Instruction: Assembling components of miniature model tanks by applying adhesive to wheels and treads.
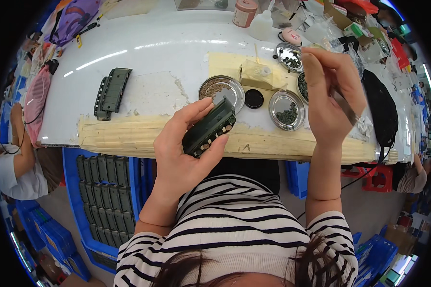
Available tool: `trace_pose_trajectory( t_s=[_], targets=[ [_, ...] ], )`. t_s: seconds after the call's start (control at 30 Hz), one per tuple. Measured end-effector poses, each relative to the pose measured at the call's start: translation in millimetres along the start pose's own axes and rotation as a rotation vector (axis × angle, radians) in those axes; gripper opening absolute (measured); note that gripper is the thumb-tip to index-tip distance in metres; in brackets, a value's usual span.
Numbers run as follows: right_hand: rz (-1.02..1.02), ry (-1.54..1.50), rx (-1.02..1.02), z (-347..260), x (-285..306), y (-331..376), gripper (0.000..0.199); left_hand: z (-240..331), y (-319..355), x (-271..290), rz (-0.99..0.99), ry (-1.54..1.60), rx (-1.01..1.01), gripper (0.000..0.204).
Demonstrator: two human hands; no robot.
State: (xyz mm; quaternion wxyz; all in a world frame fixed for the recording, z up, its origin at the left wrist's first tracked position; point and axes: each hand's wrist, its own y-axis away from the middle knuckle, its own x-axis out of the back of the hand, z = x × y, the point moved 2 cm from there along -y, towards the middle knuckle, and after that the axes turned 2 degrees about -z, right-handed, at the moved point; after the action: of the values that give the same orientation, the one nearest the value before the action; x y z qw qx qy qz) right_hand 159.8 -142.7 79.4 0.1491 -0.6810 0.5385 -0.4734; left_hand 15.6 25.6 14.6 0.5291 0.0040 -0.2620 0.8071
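My left hand (170, 148) grips a dark green plastic hull (209, 125), long and trough-shaped like a toy tank's lower body. Small round wheels and pale pegs line its near side. Raised at the right, my right hand (334, 95) is closed in a pinch around metal tweezers (344, 106), whose flat end sticks out by the palm; their tips are hidden. Below and left of that hand, a round metal dish (273, 117) holds small dark green parts. Another metal dish (238, 84), with small brown parts, stands behind the hull.
Two joined dark green hulls (114, 93) lie on the table's left. A yellow taped block (261, 75), a black cap (254, 99), a white squeeze bottle (262, 24) and a pink tin (244, 12) stand farther back. A blue crate (72, 191) of green hulls sits below the taped table edge.
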Motion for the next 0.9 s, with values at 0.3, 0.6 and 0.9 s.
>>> trace_pose_trajectory(
  t_s=[0.3,0.6,0.9],
  targets=[
    [-0.220,-0.862,-0.316,-15,-26,32,0.016,9,1,-2,-0.034,0.058,0.071,0.056],
    [-0.328,-0.983,-0.382,-13,-36,38,0.018,9,4,-1,-0.115,0.180,0.171,0.057],
    [-0.354,-0.962,-0.394,-14,-36,38,0.016,8,4,0,-0.125,0.222,0.212,0.057]
  ],
)
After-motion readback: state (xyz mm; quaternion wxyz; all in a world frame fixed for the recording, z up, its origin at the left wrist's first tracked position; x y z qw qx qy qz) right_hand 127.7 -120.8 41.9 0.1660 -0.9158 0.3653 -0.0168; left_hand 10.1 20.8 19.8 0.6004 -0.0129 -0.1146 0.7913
